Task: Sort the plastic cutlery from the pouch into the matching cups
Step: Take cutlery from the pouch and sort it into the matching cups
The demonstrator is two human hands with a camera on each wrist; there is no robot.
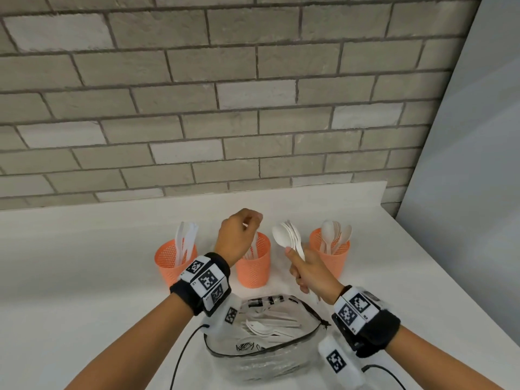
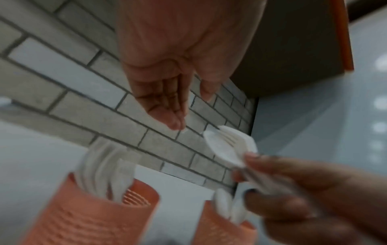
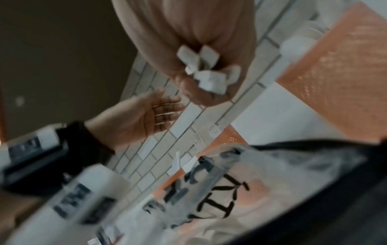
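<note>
Three orange cups (image 1: 252, 261) stand in a row at your 12 o'clock, with the clear pouch (image 1: 261, 342) of cutlery nearest you. Your right hand (image 1: 311, 273) grips a bundle of spoons (image 1: 288, 239) at 1 o'clock. Your left hand (image 1: 239, 237) hovers over the middle cup with relaxed fingers, holding nothing.

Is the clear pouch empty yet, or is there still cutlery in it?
Not empty. Through the clear pouch in the head view, several white cutlery pieces lie inside it.
</note>
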